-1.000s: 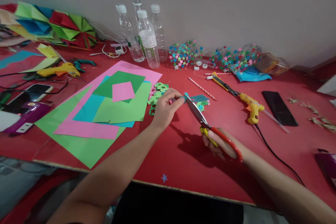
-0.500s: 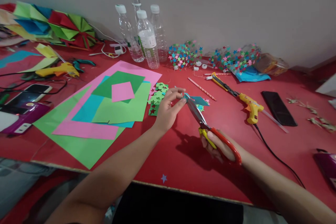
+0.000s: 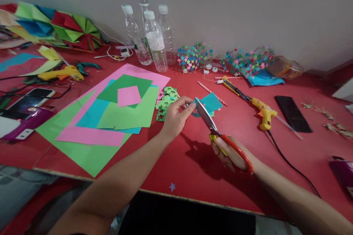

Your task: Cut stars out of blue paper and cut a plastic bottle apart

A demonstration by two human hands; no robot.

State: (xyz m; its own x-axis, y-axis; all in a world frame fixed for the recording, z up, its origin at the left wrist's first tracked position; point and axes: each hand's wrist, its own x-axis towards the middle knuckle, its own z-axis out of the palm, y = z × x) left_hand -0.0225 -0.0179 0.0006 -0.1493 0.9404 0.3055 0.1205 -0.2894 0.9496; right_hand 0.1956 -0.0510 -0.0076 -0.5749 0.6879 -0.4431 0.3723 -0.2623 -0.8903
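Pinched between the fingertips of my left hand (image 3: pixel 178 115) is a piece of blue paper (image 3: pixel 211 102), which reaches out past the scissor blades to the right. My right hand (image 3: pixel 228 152) grips scissors (image 3: pixel 205 114) with one red and one yellow handle. Their blades point up and left, lie close together across the paper, and end near my left fingertips. Just left of my left hand sits a heap of green star cutouts and punched paper (image 3: pixel 165 104). More small pieces lie partly hidden beneath the blue paper.
Coloured sheets (image 3: pixel 88 154) spread at the left. Clear bottles (image 3: pixel 156 44) stand by the wall beside star-covered bundles (image 3: pixel 194 57). A yellow glue gun (image 3: pixel 264 114) with its cord and a black phone (image 3: pixel 293 114) lie at the right. One star (image 3: pixel 172 187) rests near the front edge.
The blue paper has turned so that more of its flat face shows above the blades. Both hands stay almost in place, and the blades look slightly closer together.
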